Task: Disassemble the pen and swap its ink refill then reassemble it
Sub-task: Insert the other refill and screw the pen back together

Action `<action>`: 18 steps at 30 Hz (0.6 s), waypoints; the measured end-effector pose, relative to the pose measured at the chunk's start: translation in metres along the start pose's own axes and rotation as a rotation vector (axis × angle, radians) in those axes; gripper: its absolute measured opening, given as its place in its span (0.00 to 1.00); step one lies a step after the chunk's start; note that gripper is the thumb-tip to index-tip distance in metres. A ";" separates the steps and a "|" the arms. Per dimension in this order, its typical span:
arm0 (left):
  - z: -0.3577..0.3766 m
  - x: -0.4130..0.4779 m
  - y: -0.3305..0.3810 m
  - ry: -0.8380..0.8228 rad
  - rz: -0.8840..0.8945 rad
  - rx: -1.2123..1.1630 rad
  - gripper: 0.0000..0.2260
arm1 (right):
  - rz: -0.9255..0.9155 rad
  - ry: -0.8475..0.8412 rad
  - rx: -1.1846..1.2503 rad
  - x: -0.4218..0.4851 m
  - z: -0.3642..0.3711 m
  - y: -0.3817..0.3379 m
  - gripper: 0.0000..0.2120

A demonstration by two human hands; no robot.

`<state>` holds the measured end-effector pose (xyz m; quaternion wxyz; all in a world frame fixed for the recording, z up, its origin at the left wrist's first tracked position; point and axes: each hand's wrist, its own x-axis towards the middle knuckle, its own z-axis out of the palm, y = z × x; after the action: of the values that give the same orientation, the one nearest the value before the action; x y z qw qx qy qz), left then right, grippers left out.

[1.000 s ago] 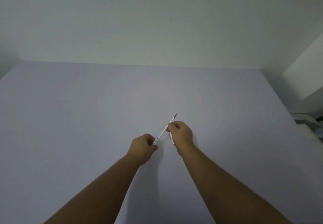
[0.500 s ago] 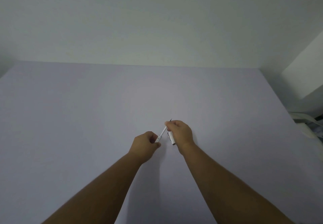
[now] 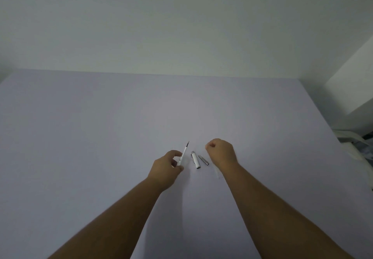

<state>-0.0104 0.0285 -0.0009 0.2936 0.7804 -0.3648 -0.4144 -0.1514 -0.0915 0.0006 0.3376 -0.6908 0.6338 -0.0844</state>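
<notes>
My left hand pinches the lower end of a thin white ink refill, which points up and away with its dark tip at the top. On the pale lilac table between my hands lies a white pen cap with a silver clip. Just right of it lies a small grey tip piece. My right hand hovers right of these parts, fingers curled into a loose fist with nothing visible in it. The rest of the pen barrel is hidden in my left palm or out of sight.
The table meets a plain pale wall at the back. A white cabinet stands at the far right, with white clutter and cables beside the table's right edge.
My right hand let go of the refill and moved right, leaving the white cap and the grey tip piece on the table. My left hand keeps the refill, now tilted more upright.
</notes>
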 end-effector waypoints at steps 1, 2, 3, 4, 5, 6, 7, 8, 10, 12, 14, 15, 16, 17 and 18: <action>0.000 0.001 -0.001 -0.006 0.003 -0.002 0.13 | -0.033 -0.012 -0.133 0.000 0.002 0.004 0.12; 0.001 0.001 -0.001 -0.011 0.004 -0.005 0.13 | -0.063 -0.030 -0.235 0.001 0.004 0.007 0.13; 0.001 0.001 -0.002 -0.014 0.004 -0.008 0.12 | -0.088 -0.049 -0.316 0.001 0.007 0.009 0.13; 0.001 0.001 -0.002 -0.017 0.004 -0.010 0.12 | -0.113 -0.065 -0.381 0.001 0.011 0.011 0.13; 0.001 0.002 -0.002 -0.018 0.002 -0.009 0.12 | -0.141 -0.076 -0.429 0.002 0.014 0.013 0.13; 0.001 0.002 -0.003 -0.018 0.000 -0.006 0.12 | -0.171 -0.080 -0.469 0.002 0.017 0.015 0.12; 0.001 0.002 -0.003 -0.018 -0.001 -0.003 0.12 | -0.195 -0.082 -0.505 0.003 0.020 0.016 0.12; 0.000 0.002 -0.004 -0.017 0.000 -0.002 0.12 | -0.215 -0.083 -0.536 0.003 0.023 0.017 0.12; 0.000 0.003 -0.004 -0.014 0.002 0.002 0.13 | -0.233 -0.080 -0.567 0.002 0.026 0.018 0.12; -0.001 0.003 -0.004 -0.013 0.003 0.006 0.13 | -0.195 -0.057 -0.480 0.003 0.024 0.015 0.12; -0.001 0.003 -0.003 -0.016 0.006 0.012 0.13 | -0.094 -0.021 -0.183 0.004 0.018 0.009 0.11; -0.001 0.003 -0.003 -0.018 0.008 0.018 0.12 | -0.050 -0.014 0.009 0.005 0.015 0.004 0.10; -0.001 0.003 -0.002 -0.019 0.011 0.025 0.12 | -0.021 -0.019 0.186 0.006 0.011 -0.001 0.09; -0.001 0.003 0.000 -0.021 0.015 0.032 0.12 | 0.004 -0.030 0.333 0.005 0.008 -0.007 0.08; -0.001 0.003 0.001 -0.023 0.021 0.039 0.12 | 0.033 -0.045 0.456 0.005 0.005 -0.013 0.08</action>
<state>-0.0086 0.0254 -0.0009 0.2785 0.7773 -0.3841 -0.4132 -0.1373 -0.0943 0.0027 0.5003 -0.5879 0.6019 -0.2042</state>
